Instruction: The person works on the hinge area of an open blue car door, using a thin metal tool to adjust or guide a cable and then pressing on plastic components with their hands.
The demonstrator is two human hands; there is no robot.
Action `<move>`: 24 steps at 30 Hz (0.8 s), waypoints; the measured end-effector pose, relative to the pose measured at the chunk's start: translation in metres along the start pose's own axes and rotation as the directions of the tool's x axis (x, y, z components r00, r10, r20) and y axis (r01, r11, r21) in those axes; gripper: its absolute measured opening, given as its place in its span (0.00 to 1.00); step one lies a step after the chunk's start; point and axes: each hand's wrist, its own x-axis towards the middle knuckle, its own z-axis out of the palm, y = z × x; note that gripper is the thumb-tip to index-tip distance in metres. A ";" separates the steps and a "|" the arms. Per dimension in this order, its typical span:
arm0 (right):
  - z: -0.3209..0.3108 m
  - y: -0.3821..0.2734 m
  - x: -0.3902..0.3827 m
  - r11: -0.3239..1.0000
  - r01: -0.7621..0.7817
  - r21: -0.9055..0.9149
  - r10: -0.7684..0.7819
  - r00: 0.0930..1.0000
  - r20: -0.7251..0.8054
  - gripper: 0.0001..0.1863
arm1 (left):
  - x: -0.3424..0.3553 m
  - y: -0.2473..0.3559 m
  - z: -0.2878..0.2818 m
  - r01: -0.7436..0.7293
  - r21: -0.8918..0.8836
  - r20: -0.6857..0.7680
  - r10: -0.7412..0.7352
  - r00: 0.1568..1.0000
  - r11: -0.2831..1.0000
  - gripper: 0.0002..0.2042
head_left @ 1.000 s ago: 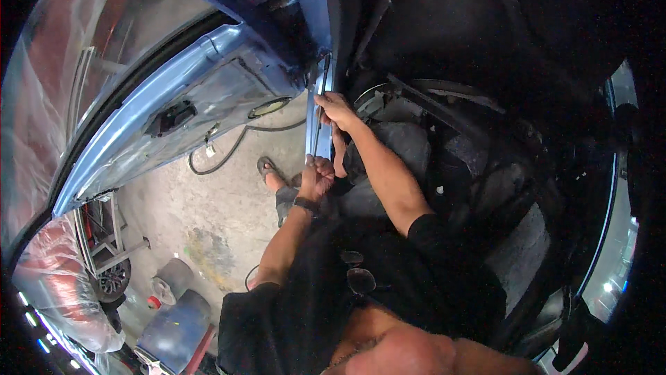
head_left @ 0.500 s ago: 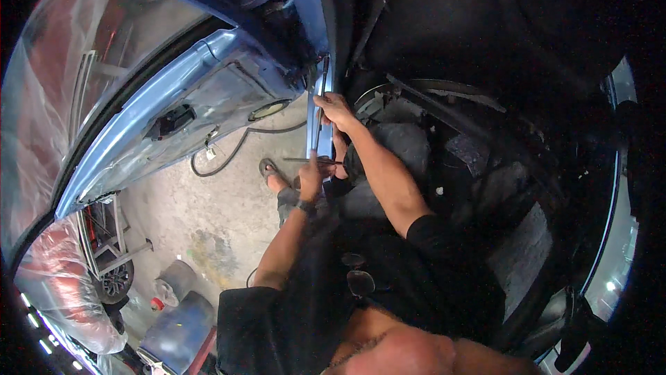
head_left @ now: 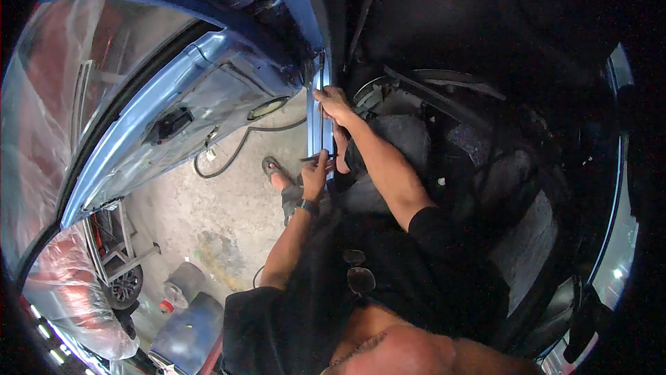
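Note:
A long thin metal rod point(head_left: 322, 132) with a dark crossbar at its near end lies lengthwise above the light blue door sill point(head_left: 312, 135) of a car. My right hand point(head_left: 334, 106) is closed round the rod about midway, thumb along its left side. Nearer to me, my left hand point(head_left: 314, 174), below a dark wristband, is closed at the crossbar end. Part of the crossbar sticks out left of the fingers. At the rod's far end a dark tip reaches the base of the blue pillar.
On the left stands the open blue car door point(head_left: 208, 90), its inner side covered in clear film. A black hose point(head_left: 243, 142) loops over the concrete floor. My sandalled foot point(head_left: 272, 167) is beside the sill. The dark stripped cabin point(head_left: 399, 139) lies right; a blue bin point(head_left: 186, 333) stands lower left.
The crossbar has turned, and less of it sticks out to the left. My left hand has shifted slightly and its fingers show more clearly. My right hand keeps its place on the rod.

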 end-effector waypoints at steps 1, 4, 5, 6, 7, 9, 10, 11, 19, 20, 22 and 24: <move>0.000 -0.001 0.000 1.000 -0.006 0.003 0.006 1.000 0.008 0.16 | -0.010 0.018 0.007 0.124 -0.203 0.055 -0.115 0.992 0.971 0.18; -0.001 -0.002 0.002 1.000 -0.001 -0.009 0.001 1.000 0.002 0.17 | 0.007 0.005 -0.008 0.554 -0.740 0.492 -0.254 0.832 0.381 0.21; -0.001 0.000 0.004 1.000 0.004 -0.024 -0.004 1.000 -0.010 0.17 | 0.009 0.007 -0.010 0.615 -0.723 0.539 -0.300 0.787 0.314 0.21; 0.000 0.003 0.005 1.000 -0.002 -0.025 0.002 1.000 -0.005 0.17 | 0.008 0.007 -0.009 0.613 -0.727 0.535 -0.303 0.788 0.309 0.21; 0.000 0.003 0.006 0.999 -0.006 -0.033 0.005 0.999 -0.038 0.17 | 0.007 0.011 -0.005 0.572 -0.658 0.449 -0.355 0.820 0.490 0.21; -0.002 0.005 0.007 0.999 -0.009 -0.043 0.005 0.998 -0.070 0.16 | 0.001 0.016 0.004 0.521 -0.555 0.354 -0.382 0.854 0.648 0.22; -0.002 0.002 0.005 0.999 -0.017 -0.045 0.013 0.997 -0.080 0.16 | -0.008 0.023 0.011 0.351 -0.447 0.084 -0.352 0.932 0.823 0.23; -0.001 0.000 0.004 0.999 -0.026 -0.046 0.022 0.996 -0.090 0.16 | -0.013 0.026 0.013 0.196 -0.268 -0.179 -0.249 0.952 0.943 0.26; 0.001 -0.003 0.000 0.995 -0.035 -0.092 0.021 0.988 -0.154 0.17 | -0.014 0.035 -0.008 -0.417 0.410 0.093 0.417 0.904 0.811 0.29; 0.002 -0.006 -0.001 0.995 -0.047 -0.093 0.030 0.985 -0.168 0.17 | -0.018 0.039 -0.005 -0.417 0.407 0.086 0.421 0.903 0.813 0.29; 0.000 -0.008 -0.001 0.994 -0.050 -0.097 0.036 0.989 -0.141 0.17 | -0.032 0.050 0.003 -0.635 0.453 0.134 0.656 0.742 0.626 0.25; -0.001 -0.005 -0.002 0.993 -0.060 -0.098 0.048 0.992 -0.119 0.18 | -0.033 0.045 0.006 -0.677 0.539 0.154 0.733 0.663 0.500 0.24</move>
